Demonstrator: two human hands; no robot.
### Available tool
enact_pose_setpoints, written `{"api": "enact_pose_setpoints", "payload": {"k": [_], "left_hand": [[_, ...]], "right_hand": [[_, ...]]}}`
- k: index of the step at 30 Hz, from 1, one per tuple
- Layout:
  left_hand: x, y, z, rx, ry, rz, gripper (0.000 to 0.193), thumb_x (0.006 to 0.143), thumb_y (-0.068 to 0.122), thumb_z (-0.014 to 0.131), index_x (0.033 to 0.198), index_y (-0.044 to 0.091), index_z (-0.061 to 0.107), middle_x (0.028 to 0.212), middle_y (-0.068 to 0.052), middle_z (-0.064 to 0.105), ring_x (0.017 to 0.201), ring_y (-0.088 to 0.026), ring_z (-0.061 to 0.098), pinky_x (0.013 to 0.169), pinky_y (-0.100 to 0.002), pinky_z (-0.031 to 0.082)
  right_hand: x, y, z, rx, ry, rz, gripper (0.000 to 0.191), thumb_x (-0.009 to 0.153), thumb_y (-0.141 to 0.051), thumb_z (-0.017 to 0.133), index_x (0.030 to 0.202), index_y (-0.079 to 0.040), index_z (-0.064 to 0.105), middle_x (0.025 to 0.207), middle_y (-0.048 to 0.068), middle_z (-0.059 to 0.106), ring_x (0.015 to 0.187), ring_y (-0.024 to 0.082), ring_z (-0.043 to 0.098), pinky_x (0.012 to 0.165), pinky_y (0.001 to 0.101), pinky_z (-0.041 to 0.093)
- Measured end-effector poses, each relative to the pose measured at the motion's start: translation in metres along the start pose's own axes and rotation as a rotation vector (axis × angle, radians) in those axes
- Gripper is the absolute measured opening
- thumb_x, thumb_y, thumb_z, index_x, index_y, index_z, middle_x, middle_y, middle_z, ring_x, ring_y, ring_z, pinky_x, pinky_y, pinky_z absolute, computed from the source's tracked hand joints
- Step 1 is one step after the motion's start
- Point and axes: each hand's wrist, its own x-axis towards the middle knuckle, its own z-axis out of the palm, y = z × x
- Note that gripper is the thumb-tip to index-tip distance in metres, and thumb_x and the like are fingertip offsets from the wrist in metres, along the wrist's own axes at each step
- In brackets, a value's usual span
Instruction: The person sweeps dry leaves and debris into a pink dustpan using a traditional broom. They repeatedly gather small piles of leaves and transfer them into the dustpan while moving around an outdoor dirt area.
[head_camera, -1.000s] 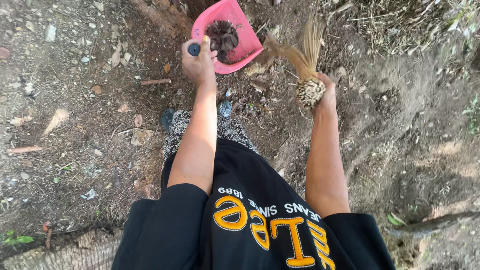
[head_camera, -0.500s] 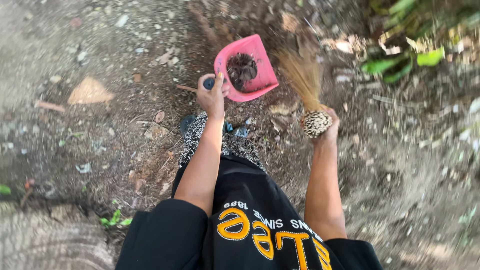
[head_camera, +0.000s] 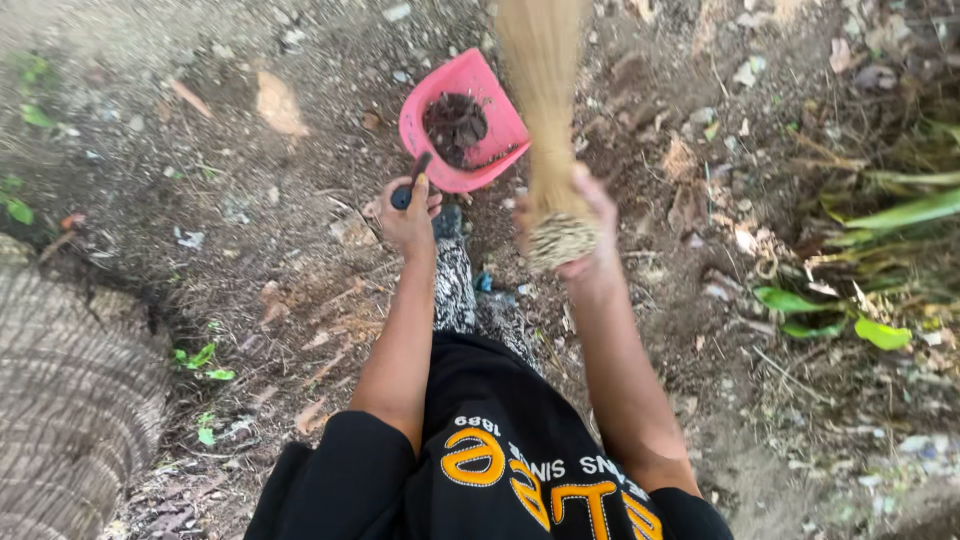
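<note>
- The left hand (head_camera: 408, 215) is seen near the frame centre, fingers clenched round the dark handle (head_camera: 409, 184) of a pink dustpan (head_camera: 462, 124).
- The dustpan is held just above the ground (head_camera: 250, 250), lying at abt 1 o'clock from the left hand; its long axis runs from the handle at 7 o'clock to the wide mouth at 1 o'clock.
- A dark clump of soil and debris (head_camera: 455, 125) is carried inside the pan, towards its back wall.
- The right hand (head_camera: 580, 235) is closed round the bound end of a straw hand broom (head_camera: 545, 120); the cut stub end is seen facing the camera, below the fingers.
- The broom's long axis is approx. vertical in the picture: bristles are pointed to 12 o'clock and are blurred, so their tips cannot be told exactly.
- Key relation: the broom bristles lie just beside the dustpan's right edge, at 3 o'clock from the pan; whether they touch it cannot be told. The right hand is nearer to the pan mouth, the left hand nearer to the handle.
- Green leaves (head_camera: 880, 330) lie at 3 o'clock, well apart from both hands; a grey ribbed trunk-like thing (head_camera: 70, 400) is at 8 o'clock.
- Dry leaves and small stones are scattered on the bare ground all round.
</note>
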Motion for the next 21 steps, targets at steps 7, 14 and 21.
{"api": "enact_pose_setpoints", "payload": {"k": [7,14,21], "left_hand": [[0.06,0.0,-0.011,0.028,0.063,0.242,0.013,0.091,0.004,0.072,0.102,0.002,0.066,0.093,-0.011,0.069,0.075,-0.016,0.067,0.061,-0.027,0.058],[0.106,0.026,-0.022,0.099,0.104,-0.094,0.015,0.087,0.008,0.07,0.099,0.007,0.061,0.082,-0.009,0.069,0.061,-0.014,0.07,0.048,-0.022,0.056],[0.127,0.042,-0.009,0.05,0.123,-0.117,0.018,0.086,0.009,0.072,0.099,0.006,0.06,0.081,-0.009,0.067,0.059,-0.016,0.069,0.046,-0.023,0.054]], "right_hand": [[0.144,0.062,0.067,-0.145,0.168,0.252,0.039,0.085,-0.027,0.065,0.11,0.002,0.057,0.084,0.018,0.067,0.064,0.029,0.067,0.056,0.0397,0.06],[0.19,0.005,0.049,0.106,0.155,0.102,0.029,0.094,-0.023,0.054,0.102,0.005,0.058,0.074,0.017,0.065,0.049,0.026,0.063,0.037,0.0339,0.054],[0.142,0.007,0.031,-0.221,0.654,-0.199,0.045,0.082,-0.023,0.061,0.12,-0.006,0.043,0.084,0.014,0.063,0.062,0.025,0.066,0.055,0.0377,0.062]]}}
